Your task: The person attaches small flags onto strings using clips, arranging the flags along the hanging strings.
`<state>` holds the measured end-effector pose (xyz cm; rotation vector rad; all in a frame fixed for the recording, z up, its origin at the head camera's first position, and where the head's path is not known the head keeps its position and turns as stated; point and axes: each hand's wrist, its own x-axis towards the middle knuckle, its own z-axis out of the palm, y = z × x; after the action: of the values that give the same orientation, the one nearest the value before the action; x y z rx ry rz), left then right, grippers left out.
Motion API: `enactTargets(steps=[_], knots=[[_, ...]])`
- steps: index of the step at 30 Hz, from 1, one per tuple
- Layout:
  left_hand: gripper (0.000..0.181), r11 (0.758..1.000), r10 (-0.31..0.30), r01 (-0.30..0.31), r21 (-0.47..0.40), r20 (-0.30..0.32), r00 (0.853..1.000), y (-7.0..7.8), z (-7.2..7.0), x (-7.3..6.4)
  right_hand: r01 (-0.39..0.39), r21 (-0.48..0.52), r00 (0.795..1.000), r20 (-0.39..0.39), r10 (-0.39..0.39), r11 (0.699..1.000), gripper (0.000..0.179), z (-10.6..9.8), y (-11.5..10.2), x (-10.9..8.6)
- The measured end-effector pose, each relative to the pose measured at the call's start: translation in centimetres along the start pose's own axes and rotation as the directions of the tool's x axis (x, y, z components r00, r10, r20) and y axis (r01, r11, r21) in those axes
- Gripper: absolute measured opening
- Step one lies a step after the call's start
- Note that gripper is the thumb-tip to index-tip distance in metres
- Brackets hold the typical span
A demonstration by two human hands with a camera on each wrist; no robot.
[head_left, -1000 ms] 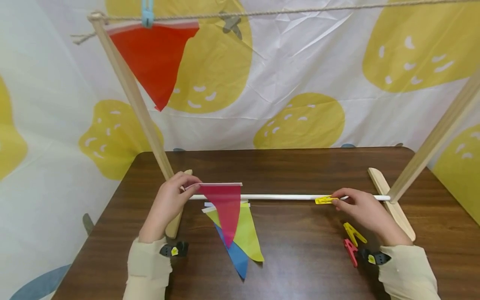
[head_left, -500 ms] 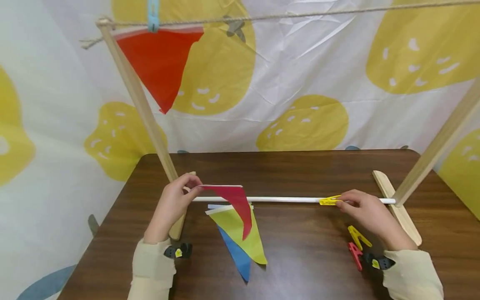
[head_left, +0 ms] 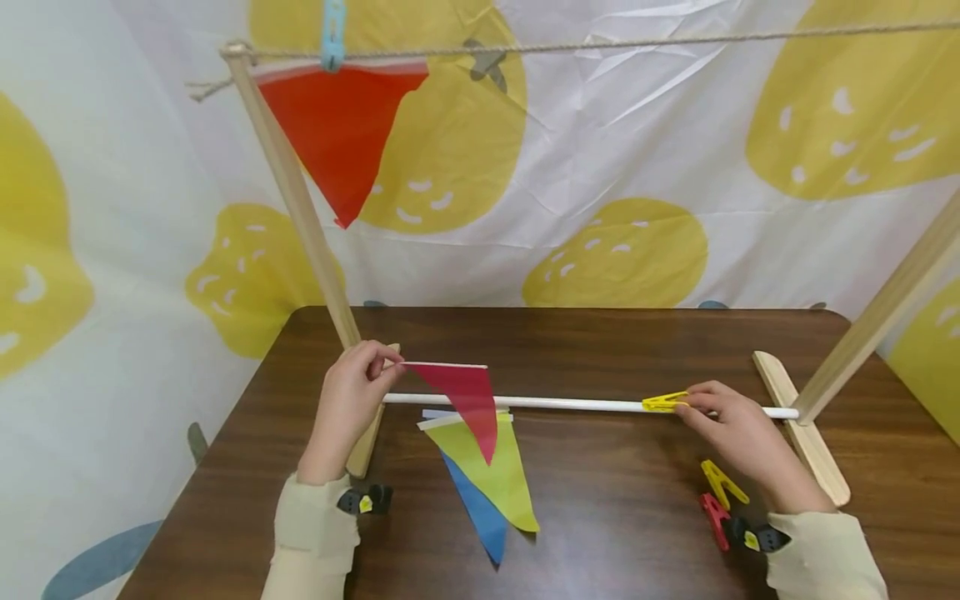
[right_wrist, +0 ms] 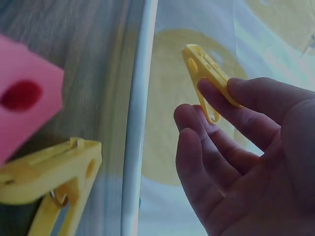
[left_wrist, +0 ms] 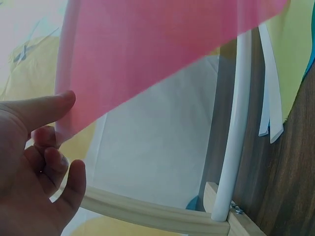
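Observation:
My left hand (head_left: 352,400) pinches one top corner of a pink triangular pennant (head_left: 468,396) between thumb and finger, so its point hangs down in the air. In the left wrist view the thumb lies over the pennant's pale top band (left_wrist: 66,64). My right hand (head_left: 731,425) holds a yellow clothespin (head_left: 663,402) by one handle end; in the right wrist view its tip points up and away from the palm. Under the pink pennant lie a yellow-green pennant (head_left: 510,483) and a blue pennant (head_left: 480,508), overlapping on the table.
A white rod (head_left: 570,403) joins the feet of two wooden posts (head_left: 300,200). Along the top runs a rope (head_left: 637,42), where a light blue clothespin (head_left: 333,37) holds a red pennant (head_left: 345,133). Another yellow clothespin (head_left: 723,483) and a red clothespin (head_left: 715,521) lie near my right wrist.
The pink pennant has swung, its point now farther right than a second ago. Both hands keep their hold and stay nearly in place; the whole head view has shifted slightly.

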<state>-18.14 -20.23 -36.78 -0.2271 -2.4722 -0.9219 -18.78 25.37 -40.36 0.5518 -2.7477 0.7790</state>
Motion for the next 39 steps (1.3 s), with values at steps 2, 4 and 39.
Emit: enactTargets(steps=[2, 4, 39], knots=[[0.01, 1.0, -0.005, 0.005, 0.0, 0.0, 1.0, -0.1, 0.0, 0.1, 0.013, 0.005, 1.0, 0.013, -0.014, 1.0, 0.019, 0.0, -0.4, 0.2], [0.012, 1.0, -0.007, 0.007, -0.001, 0.001, 1.0, -0.2, 0.1, 0.1, 0.031, 0.011, 0.999, 0.023, -0.031, 0.999, 0.017, -0.1, -0.7, 0.5], [0.016, 0.979, 0.119, -0.129, 0.157, 0.07, 0.99, 0.1, 2.5, 0.6, 0.334, -0.224, 0.933, 0.219, -0.287, 0.915, 0.009, -3.4, -4.9, 2.9]])
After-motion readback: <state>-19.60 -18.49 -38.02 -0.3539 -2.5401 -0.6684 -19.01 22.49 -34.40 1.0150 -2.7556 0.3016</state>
